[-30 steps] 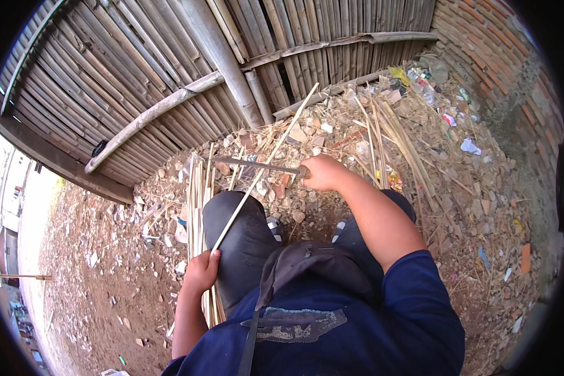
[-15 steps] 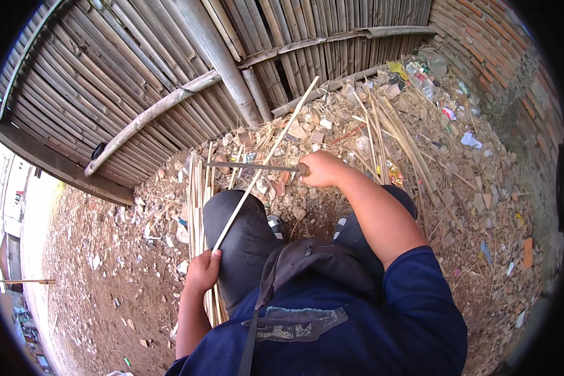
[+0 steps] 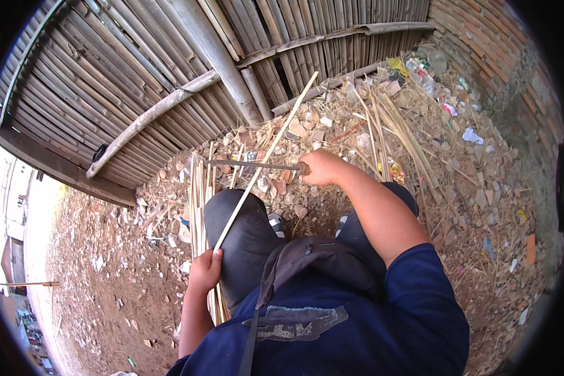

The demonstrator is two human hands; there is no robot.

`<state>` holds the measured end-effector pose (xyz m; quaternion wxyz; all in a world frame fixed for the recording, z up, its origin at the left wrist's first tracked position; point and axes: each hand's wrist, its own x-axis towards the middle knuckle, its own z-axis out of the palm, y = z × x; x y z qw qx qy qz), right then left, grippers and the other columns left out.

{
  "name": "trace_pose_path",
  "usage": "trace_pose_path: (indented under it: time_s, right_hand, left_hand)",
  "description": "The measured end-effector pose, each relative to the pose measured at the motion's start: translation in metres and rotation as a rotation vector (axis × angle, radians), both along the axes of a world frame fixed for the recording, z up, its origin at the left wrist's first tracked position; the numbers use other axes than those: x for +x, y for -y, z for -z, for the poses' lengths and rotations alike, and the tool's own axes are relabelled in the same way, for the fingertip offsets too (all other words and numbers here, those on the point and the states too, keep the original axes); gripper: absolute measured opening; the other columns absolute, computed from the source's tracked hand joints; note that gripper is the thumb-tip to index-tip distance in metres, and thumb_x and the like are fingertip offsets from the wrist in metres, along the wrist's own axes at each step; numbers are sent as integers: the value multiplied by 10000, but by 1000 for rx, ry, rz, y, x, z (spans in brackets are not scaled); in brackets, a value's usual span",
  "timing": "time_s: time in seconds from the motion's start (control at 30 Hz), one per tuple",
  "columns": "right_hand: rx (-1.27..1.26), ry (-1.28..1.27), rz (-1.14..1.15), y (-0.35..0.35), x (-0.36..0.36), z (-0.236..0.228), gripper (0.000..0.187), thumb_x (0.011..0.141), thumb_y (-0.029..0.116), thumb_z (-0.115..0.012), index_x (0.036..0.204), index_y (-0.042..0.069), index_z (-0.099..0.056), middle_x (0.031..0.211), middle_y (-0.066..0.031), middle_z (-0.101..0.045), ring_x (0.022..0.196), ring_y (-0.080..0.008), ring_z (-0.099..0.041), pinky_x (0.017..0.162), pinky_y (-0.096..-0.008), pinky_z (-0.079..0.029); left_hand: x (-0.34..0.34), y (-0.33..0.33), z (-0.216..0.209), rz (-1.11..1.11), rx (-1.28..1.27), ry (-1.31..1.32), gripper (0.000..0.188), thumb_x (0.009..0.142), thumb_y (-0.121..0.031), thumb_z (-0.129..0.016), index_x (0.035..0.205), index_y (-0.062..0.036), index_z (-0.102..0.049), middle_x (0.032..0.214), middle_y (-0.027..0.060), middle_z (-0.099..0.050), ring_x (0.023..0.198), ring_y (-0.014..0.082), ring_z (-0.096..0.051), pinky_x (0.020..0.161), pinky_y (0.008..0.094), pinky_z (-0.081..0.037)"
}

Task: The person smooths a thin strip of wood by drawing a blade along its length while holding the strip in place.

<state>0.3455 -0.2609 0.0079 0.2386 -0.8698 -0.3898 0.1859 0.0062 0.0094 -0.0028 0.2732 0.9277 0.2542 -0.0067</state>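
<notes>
My left hand [image 3: 205, 271] is closed round the near end of a pale bamboo strip [image 3: 271, 150], beside my left knee. The strip slants up and away to the right over that knee. My right hand [image 3: 321, 168] grips the handle of a long, narrow-bladed knife [image 3: 254, 164]. Its blade points left and crosses the strip, touching or very close to it; which I cannot tell. A bundle of pale bamboo strips [image 3: 197, 213] lies along the outer side of my left leg, partly hidden by the left hand and leg.
A bamboo slat wall [image 3: 138, 75] with thick poles rises ahead, and a brick wall [image 3: 495, 44] stands at the right. More split bamboo strips [image 3: 401, 131] lie on the rubble-strewn ground beyond my right knee. Plastic litter [image 3: 420, 75] is heaped in the far corner.
Both hands keep their grips on the strip and the knife. The strip's far end has risen slightly; the knife stays across it in nearly the same place.
</notes>
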Motion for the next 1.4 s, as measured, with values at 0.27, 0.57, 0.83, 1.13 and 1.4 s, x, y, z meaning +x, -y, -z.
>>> trace_pose_path:
  time_s: [0.27,0.57,0.83,1.13,1.4]
  right_hand:
    - [-8,7,0,1,2,4,330,810,366,-754,952,69,-724,910,-197,-715,894,-381,-686,791,-466,-540]
    - [-15,-18,-8,3,0,-1,317,804,338,-746,973,70,-728,928,-195,-720,914,-374,-691,813,-460,-546]
    - [2,10,-24,4,-2,-4,296,800,309,-739,992,84,-731,950,-190,-724,927,-367,-697,826,-464,-551]
    - [-79,81,109,5,-15,-26,248,786,228,-712,1012,128,-731,964,-169,-723,967,-357,-696,823,-474,-562]
    - [-112,-61,58,0,19,6,272,764,249,-697,969,73,-720,968,-187,-722,946,-380,-689,816,-463,-552]
  left_hand:
    - [-1,-3,8,12,7,43,525,1033,-435,-533,766,13,-592,638,233,-598,620,410,-616,613,484,-472]
    - [0,0,4,0,-16,37,524,1035,-427,-537,767,19,-595,618,209,-591,585,349,-600,601,454,-471]
    - [-1,-1,6,-5,-30,56,541,1037,-451,-532,778,19,-604,601,194,-587,571,329,-601,591,442,-472]
    - [2,13,-1,36,263,27,479,1038,-391,-519,745,-14,-549,654,261,-621,636,481,-621,594,551,-476]
    - [3,5,5,88,176,107,456,1037,-351,-537,722,-23,-523,613,245,-596,600,476,-611,554,552,-460]
